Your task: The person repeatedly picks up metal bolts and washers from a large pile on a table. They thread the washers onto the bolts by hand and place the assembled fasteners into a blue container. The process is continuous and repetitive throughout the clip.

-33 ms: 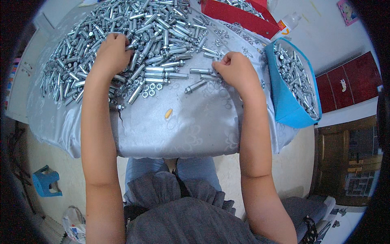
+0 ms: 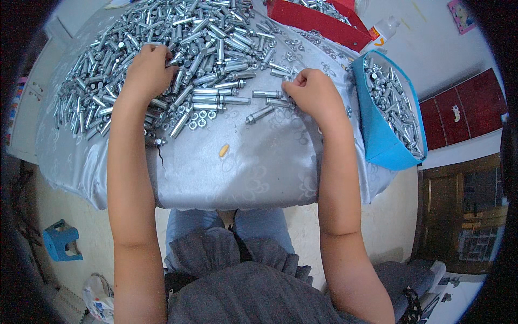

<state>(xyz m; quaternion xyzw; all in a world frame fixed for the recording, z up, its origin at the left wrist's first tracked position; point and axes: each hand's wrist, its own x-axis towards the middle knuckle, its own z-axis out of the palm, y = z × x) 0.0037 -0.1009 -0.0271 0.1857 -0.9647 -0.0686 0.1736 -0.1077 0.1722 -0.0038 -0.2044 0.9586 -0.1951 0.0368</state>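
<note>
A big heap of silvery sleeve anchor bolts (image 2: 216, 40) covers the far left and middle of the table. My left hand (image 2: 148, 70) reaches into its near side, fingers curled and thumb close to them; whatever they grip is hidden among the bolts. To the right, my right hand (image 2: 314, 92) is closed in a pinch above a few separate anchor bolts (image 2: 260, 114). Its fingertips touch or nearly touch these, but I cannot make out what lies between them. Several loose hex nuts (image 2: 202, 120) lie at the heap's near edge, between my hands.
A blue fabric bin (image 2: 386, 146) full of bolts stands right of my right hand. Behind it are a red box (image 2: 318, 27) of metal parts and a white bottle (image 2: 384, 28). A small yellow piece (image 2: 224, 150) lies on the silvery tablecloth (image 2: 237, 183). More nuts and washers are scattered at the far right.
</note>
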